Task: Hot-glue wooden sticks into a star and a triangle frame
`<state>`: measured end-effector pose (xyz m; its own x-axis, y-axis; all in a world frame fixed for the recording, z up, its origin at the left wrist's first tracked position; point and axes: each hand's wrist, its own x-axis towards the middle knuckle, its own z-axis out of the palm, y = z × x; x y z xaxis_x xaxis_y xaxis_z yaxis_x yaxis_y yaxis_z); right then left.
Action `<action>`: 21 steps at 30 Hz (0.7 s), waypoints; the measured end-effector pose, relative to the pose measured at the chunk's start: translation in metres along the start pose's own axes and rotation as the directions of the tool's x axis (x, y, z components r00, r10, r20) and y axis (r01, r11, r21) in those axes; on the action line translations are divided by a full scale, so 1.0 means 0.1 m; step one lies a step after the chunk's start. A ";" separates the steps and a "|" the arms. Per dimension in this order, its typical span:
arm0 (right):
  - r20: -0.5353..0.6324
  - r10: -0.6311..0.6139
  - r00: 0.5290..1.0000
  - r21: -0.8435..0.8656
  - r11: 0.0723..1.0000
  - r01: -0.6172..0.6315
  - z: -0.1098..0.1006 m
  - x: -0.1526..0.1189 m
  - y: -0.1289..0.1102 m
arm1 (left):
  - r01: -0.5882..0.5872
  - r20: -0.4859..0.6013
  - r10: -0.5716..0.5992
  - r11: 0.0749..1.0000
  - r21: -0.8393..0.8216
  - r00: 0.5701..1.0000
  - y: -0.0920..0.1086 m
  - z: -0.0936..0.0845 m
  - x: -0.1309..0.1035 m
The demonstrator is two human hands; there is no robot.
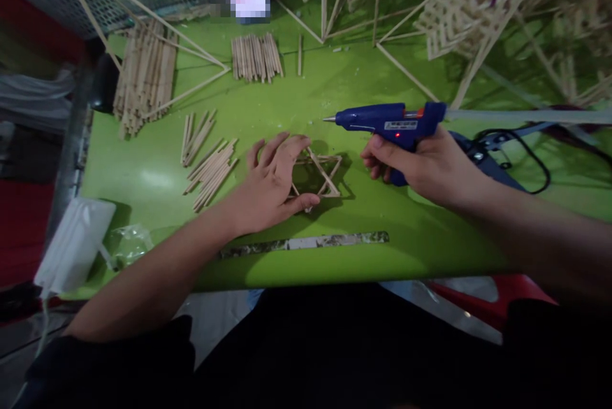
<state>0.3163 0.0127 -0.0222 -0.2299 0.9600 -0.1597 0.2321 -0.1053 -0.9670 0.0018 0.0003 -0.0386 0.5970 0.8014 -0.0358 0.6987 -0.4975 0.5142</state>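
Note:
My left hand (275, 183) curls over the left side of a small wooden stick frame (329, 174), thumb near its front edge and fingertips at its back. Thin sticks cross in the frame, which rests on the green table; its left part is hidden under my palm. A blue hot glue gun (392, 122) is gripped in my right hand (421, 164). Its metal nozzle points left, above and behind the frame, and a small red light glows on its body. A long translucent glue stick (521, 116) runs out of its back to the right.
Loose short sticks (210, 173) lie left of my left hand. Farther back are a short stick pile (257, 57) and a longer stick pile (146, 74). Large stick structures (459, 20) fill the back right. A flat strip (310, 243) lies near the edge of the green table (296, 272).

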 end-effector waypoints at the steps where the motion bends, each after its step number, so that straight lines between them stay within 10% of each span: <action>1: 0.007 0.001 1.000 -0.008 1.000 -0.001 0.00 0.00 -0.01 | 0.008 -0.003 -0.008 1.000 -0.005 1.000 0.01 -0.01 0.00; 21: 0.027 0.073 0.997 -0.086 0.994 -0.071 -0.04 -0.05 -0.12 | 0.025 -0.038 -0.025 1.000 -0.002 0.999 0.06 -0.01 0.01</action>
<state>0.3184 0.0105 -0.0091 -0.2373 0.9425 -0.2354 0.3281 -0.1503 -0.9326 0.0056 -0.0016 -0.0350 0.5636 0.8259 -0.0159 0.7127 -0.4764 0.5149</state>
